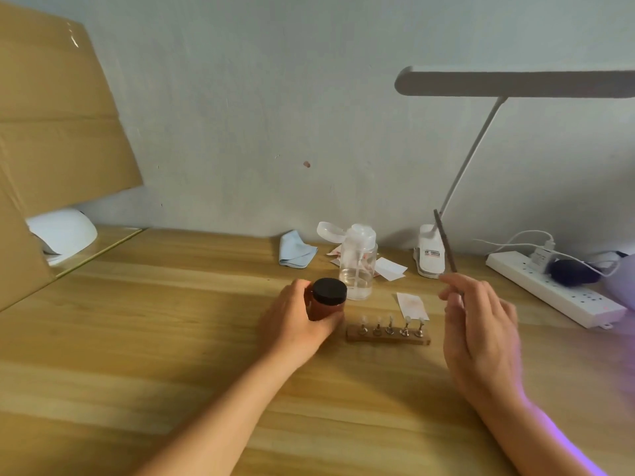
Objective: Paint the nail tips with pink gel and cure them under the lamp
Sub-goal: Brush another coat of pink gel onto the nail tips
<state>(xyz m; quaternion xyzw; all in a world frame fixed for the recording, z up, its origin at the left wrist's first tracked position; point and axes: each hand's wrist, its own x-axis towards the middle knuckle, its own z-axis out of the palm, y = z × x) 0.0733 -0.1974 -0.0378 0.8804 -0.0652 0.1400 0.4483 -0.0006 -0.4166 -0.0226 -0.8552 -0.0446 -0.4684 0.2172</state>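
A: Where are our five clear nail tips (390,319)?
B: Centre of the frame, standing on a brown wooden bar (388,337) between our hands.
A: And our fingers?
B: Our left hand (295,321) curls round the reddish-brown jar with black lid (328,297); our right hand (481,328) pinches a thin dark brush (446,242). The white domed lamp (63,231) sits mid-left.

Curing lamp (62,231) half behind cardboard (51,115)

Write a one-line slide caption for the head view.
Left hand grips a capped jar beside the nail-tip stand; right hand holds a thin tool.
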